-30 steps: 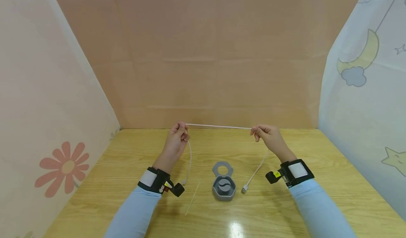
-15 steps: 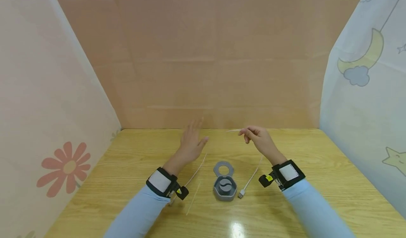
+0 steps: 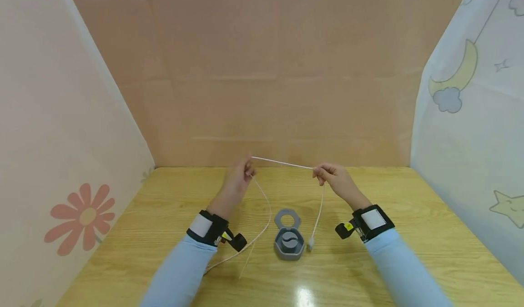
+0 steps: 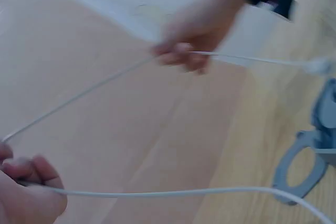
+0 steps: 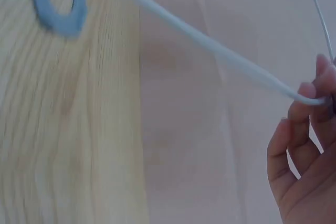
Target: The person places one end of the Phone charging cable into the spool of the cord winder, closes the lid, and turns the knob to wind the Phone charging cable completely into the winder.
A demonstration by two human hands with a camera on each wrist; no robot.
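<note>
Wooden table [image 3: 409, 252] (glossy) between patterned curtains [image 3: 471, 116].

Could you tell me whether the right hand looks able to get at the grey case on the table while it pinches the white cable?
Probably not yet: the right hand pinches the cable, though nothing blocks the grey case.

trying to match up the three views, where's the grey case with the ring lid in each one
Head: the grey case sits on the table at lower centre, between the two forearms, its ring lid towards the far wall.
Left wrist: only its ring lid shows, at the right edge, low down.
Right wrist: only a blurred arc of the ring, top left.
Shared landmark: the white cable pinched by both hands.
</note>
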